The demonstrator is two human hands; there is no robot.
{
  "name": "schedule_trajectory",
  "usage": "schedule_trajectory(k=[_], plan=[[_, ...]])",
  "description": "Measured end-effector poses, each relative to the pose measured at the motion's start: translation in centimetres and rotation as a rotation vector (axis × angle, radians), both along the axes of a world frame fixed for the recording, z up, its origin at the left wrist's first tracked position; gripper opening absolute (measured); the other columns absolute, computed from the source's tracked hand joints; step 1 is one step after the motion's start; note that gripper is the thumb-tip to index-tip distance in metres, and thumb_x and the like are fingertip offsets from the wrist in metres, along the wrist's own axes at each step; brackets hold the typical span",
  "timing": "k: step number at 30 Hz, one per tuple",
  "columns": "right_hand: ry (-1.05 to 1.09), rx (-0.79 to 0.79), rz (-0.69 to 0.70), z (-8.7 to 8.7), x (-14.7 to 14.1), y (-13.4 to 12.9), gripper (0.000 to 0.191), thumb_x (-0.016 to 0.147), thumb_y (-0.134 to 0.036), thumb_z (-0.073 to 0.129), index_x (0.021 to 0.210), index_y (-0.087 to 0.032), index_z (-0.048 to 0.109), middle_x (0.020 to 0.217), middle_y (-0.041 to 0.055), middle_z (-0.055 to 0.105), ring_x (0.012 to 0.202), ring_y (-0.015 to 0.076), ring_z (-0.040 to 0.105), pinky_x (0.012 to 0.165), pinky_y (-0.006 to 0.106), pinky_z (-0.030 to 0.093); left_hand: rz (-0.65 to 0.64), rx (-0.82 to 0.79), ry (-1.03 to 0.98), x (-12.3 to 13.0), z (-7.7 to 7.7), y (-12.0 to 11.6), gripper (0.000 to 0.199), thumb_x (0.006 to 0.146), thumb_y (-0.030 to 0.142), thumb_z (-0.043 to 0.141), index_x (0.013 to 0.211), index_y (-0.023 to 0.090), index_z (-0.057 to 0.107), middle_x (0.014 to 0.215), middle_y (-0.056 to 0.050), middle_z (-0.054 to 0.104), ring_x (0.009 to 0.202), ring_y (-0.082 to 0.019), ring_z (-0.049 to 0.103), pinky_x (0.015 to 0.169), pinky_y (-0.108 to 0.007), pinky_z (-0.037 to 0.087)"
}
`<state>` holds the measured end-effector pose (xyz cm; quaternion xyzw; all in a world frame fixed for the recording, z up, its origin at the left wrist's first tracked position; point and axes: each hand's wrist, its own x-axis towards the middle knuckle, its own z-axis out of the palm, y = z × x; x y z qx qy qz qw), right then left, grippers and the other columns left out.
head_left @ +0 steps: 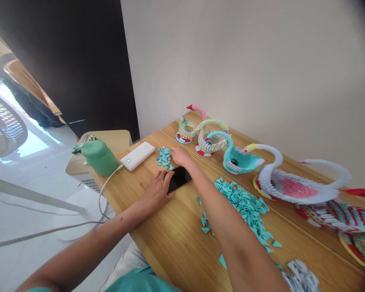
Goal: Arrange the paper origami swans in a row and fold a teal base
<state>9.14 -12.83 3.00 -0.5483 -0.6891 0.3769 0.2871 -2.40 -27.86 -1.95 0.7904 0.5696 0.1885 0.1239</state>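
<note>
My left hand rests on the wooden table, its fingers apart and touching the left edge of a dark phone that lies flat. Beyond the phone, my right hand reaches to the right side of a small pile of teal folded paper pieces; its fingertips are too small to tell whether a piece is between them. A larger heap of teal pieces is spread to the right of my right forearm.
A white power bank with a cable and a green bottle stand at the table's left. Folded-paper swans line the wall side. Grey-white paper pieces lie at lower right. A fan is far left.
</note>
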Motion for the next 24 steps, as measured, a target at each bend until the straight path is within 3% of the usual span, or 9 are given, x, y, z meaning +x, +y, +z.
schedule_trajectory(k=[3,5,8,11,14,17,20,24], plan=[[-0.126,0.132,0.023,2.7,1.7,-2.2,0.028,0.086,-0.004,0.060,0.105,-0.017,0.078,0.104,0.0127,0.080,0.115,0.0315,0.069,0.109,0.044,0.045,0.011,0.008,0.007,0.3,0.1,0.6,0.065,0.086,0.030,0.071,0.147,0.019,0.049,0.138,-0.018,0.060,0.128,-0.035,0.057,0.112,-0.051,0.048],[-0.210,0.258,0.065,4.4,4.1,-4.9,0.042,0.094,-0.010,0.053,0.132,-0.015,0.071,0.123,0.0147,0.076,0.119,0.0308,0.069,0.108,0.044,0.048,0.014,0.016,0.005,0.2,0.1,0.6,0.068,0.086,0.029,0.071,0.149,0.018,0.047,0.140,-0.018,0.060,0.129,-0.035,0.056,0.114,-0.051,0.046],[-0.178,0.375,0.061,6.2,8.8,-10.6,0.047,0.099,-0.021,0.048,0.144,-0.019,0.063,0.126,0.0106,0.076,0.117,0.0268,0.071,0.105,0.042,0.053,0.012,0.013,-0.003,-0.2,0.0,0.4,0.073,0.085,0.029,0.071,0.151,0.015,0.044,0.141,-0.019,0.060,0.131,-0.036,0.055,0.115,-0.051,0.045],[-0.145,0.386,-0.035,6.9,13.7,-17.8,0.045,0.102,-0.034,0.049,0.145,-0.028,0.062,0.124,0.0061,0.077,0.110,0.0241,0.075,0.100,0.041,0.059,0.005,0.014,0.014,-0.2,0.2,0.5,0.072,0.085,0.029,0.069,0.152,0.017,0.044,0.140,-0.018,0.062,0.131,-0.037,0.055,0.115,-0.051,0.045],[-0.124,0.353,-0.252,6.4,17.9,-24.7,0.042,0.102,-0.042,0.054,0.141,-0.033,0.065,0.120,0.0055,0.078,0.104,0.0237,0.077,0.092,0.038,0.063,0.014,0.022,0.047,0.4,0.3,0.9,0.070,0.087,0.029,0.066,0.152,0.015,0.044,0.139,-0.019,0.062,0.130,-0.038,0.056,0.114,-0.052,0.045],[-0.074,0.331,-0.521,4.7,21.6,-30.0,0.043,0.102,-0.048,0.055,0.141,-0.031,0.065,0.120,0.0086,0.079,0.101,0.0249,0.079,0.084,0.036,0.066,0.035,0.039,0.060,1.5,0.4,1.4,0.071,0.087,0.030,0.065,0.152,0.015,0.044,0.136,-0.019,0.063,0.130,-0.039,0.055,0.113,-0.052,0.044],[-0.003,0.337,-0.666,2.6,24.7,-33.4,0.046,0.099,-0.050,0.062,0.139,-0.028,0.067,0.115,0.0098,0.080,0.096,0.0248,0.080,0.081,0.034,0.067,0.076,0.054,0.066,2.4,0.4,1.7,0.070,0.086,0.031,0.065,0.151,0.017,0.046,0.134,-0.018,0.065,0.129,-0.039,0.056,0.112,-0.052,0.043],[-0.015,0.355,-0.716,0.8,27.5,-35.4,0.049,0.098,-0.053,0.062,0.140,-0.028,0.066,0.110,0.0088,0.081,0.091,0.0243,0.080,0.078,0.034,0.067,0.122,0.071,0.082,3.0,0.3,1.7,0.068,0.086,0.030,0.063,0.150,0.014,0.047,0.137,-0.019,0.064,0.131,-0.040,0.055,0.114,-0.052,0.042]])
